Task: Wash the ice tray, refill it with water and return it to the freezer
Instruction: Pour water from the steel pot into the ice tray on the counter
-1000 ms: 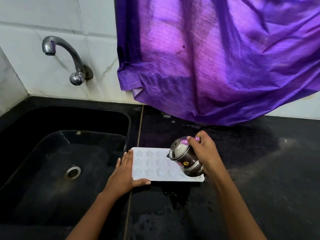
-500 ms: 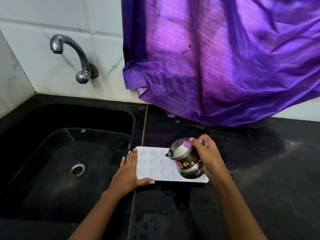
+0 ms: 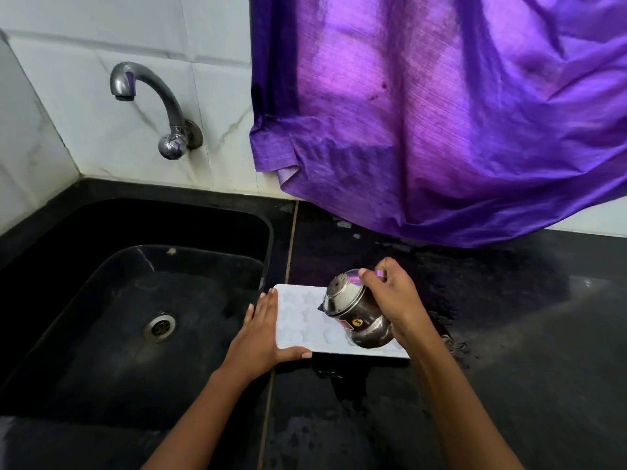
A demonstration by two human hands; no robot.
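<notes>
A curved metal tap (image 3: 171, 106) juts from a white, marble-veined tiled wall (image 3: 210, 32) above a deep black sink (image 3: 101, 228), with a round steel drain (image 3: 159, 326) set in the basin floor. To the right, a purple cloth (image 3: 441, 130) hangs down the wall, its creased lower edge draping close to the back of the black stone desk (image 3: 529, 351). The desk's surface glistens wet in patches, with pale specks lying near the cloth's hem. A thin seam runs front to back just beside the sink.
</notes>
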